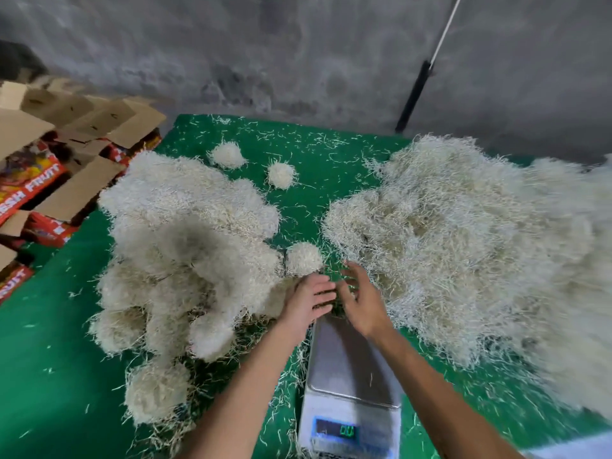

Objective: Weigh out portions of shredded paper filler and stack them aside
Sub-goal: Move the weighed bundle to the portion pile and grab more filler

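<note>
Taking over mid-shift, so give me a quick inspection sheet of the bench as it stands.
Surface: green mat, strewn with loose shreds.
Job's things: scale with bare platform, display lit; loose filler heap on the right; stacked balled portions on the left.
Clutter: three stray small balls at mid-mat.
Grippers: left hand and right hand open, beyond the scale's far edge.
Cables: nothing seen.
Surroundings: open fruit cartons, grey wall, leaning pole.
</note>
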A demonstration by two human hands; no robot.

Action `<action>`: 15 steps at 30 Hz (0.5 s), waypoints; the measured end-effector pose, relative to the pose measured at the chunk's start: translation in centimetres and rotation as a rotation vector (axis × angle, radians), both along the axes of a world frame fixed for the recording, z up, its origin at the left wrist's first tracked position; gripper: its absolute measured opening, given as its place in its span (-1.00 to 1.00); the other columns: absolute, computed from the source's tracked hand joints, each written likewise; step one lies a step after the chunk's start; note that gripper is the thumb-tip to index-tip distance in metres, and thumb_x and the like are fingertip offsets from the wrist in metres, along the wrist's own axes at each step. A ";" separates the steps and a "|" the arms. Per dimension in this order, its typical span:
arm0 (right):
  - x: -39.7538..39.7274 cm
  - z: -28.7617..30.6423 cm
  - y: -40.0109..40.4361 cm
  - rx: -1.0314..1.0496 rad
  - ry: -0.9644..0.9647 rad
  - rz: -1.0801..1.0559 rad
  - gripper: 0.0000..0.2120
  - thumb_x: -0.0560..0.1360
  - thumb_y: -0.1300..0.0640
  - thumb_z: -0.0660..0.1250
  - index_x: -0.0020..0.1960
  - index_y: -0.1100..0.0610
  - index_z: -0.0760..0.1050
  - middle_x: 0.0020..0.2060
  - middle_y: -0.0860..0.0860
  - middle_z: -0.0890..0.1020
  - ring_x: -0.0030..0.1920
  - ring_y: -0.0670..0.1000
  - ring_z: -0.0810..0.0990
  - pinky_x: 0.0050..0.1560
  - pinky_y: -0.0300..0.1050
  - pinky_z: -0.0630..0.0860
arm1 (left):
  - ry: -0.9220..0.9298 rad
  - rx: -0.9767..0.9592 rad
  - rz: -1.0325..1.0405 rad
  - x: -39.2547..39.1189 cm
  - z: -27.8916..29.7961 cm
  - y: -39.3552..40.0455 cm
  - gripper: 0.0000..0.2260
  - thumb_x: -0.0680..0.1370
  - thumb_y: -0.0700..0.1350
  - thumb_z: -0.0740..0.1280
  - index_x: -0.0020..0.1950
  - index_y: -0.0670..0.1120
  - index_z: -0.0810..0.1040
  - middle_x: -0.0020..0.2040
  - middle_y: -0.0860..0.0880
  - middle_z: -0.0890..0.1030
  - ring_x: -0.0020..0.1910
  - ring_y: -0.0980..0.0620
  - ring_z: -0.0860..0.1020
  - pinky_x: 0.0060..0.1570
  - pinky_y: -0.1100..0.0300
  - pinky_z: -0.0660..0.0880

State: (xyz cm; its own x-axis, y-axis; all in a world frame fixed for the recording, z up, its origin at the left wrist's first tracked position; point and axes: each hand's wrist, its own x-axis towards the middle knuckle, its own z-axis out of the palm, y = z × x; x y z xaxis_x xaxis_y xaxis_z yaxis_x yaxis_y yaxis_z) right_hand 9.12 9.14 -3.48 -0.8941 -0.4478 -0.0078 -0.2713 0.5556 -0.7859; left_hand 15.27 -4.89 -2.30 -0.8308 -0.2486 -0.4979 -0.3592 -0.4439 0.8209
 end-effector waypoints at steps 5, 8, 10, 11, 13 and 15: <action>-3.6 -0.6 5.5 0.127 0.150 -0.061 -0.51 0.69 -0.01 0.24 0.58 0.03 0.23 0.51 0.06 0.42 0.48 0.06 0.42 0.45 0.06 0.42 | -0.053 -0.036 -0.023 -4.6 -1.6 4.1 -0.78 0.68 -0.03 0.24 0.22 -0.09 0.59 0.13 -0.04 0.70 0.06 -0.02 0.68 -0.03 0.11 0.63; -6.5 -1.3 7.9 0.278 0.377 -0.063 -0.41 0.63 0.02 0.36 0.58 0.05 0.23 0.53 0.06 0.37 0.49 0.08 0.37 0.50 0.07 0.34 | -0.041 -0.098 -0.041 -7.6 -2.2 5.9 -0.80 0.69 -0.05 0.26 0.23 -0.09 0.57 0.17 -0.04 0.68 0.07 -0.01 0.67 -0.06 0.15 0.65; -8.8 -2.0 8.3 0.407 0.510 -0.017 -0.23 0.52 0.00 0.49 0.60 0.12 0.21 0.53 0.07 0.37 0.49 0.08 0.35 0.52 0.01 0.18 | -0.038 -0.129 -0.044 -9.4 -2.6 6.8 -0.81 0.68 -0.07 0.27 0.25 -0.09 0.57 0.22 -0.06 0.65 0.11 0.00 0.65 -0.04 0.18 0.64; -9.9 -2.4 8.2 0.479 0.536 0.017 -0.16 0.48 -0.01 0.53 0.61 0.14 0.19 0.54 0.08 0.35 0.51 0.09 0.34 0.52 0.01 0.13 | -0.036 -0.145 -0.060 -10.3 -2.7 7.2 -0.80 0.68 -0.08 0.27 0.26 -0.09 0.56 0.25 -0.07 0.62 0.15 -0.01 0.63 0.01 0.16 0.63; -11.9 -3.6 7.7 0.633 0.511 0.111 -0.10 0.52 -0.05 0.49 0.66 0.13 0.04 0.62 0.10 0.20 0.61 0.14 0.21 0.57 0.09 -0.02 | -0.043 -0.184 -0.089 -12.1 -3.1 7.8 -0.80 0.69 -0.09 0.24 0.28 -0.07 0.55 0.30 -0.08 0.58 0.20 -0.02 0.60 0.17 0.04 0.60; -13.8 -5.6 7.4 0.758 0.420 0.187 -0.14 0.62 -0.11 0.33 0.67 0.06 -0.16 0.66 0.10 -0.01 0.64 0.17 0.06 0.58 0.15 -0.12 | -0.047 -0.225 -0.087 -13.9 -3.7 8.2 -0.79 0.70 -0.10 0.22 0.30 -0.03 0.54 0.34 -0.06 0.54 0.24 -0.02 0.57 0.25 -0.05 0.57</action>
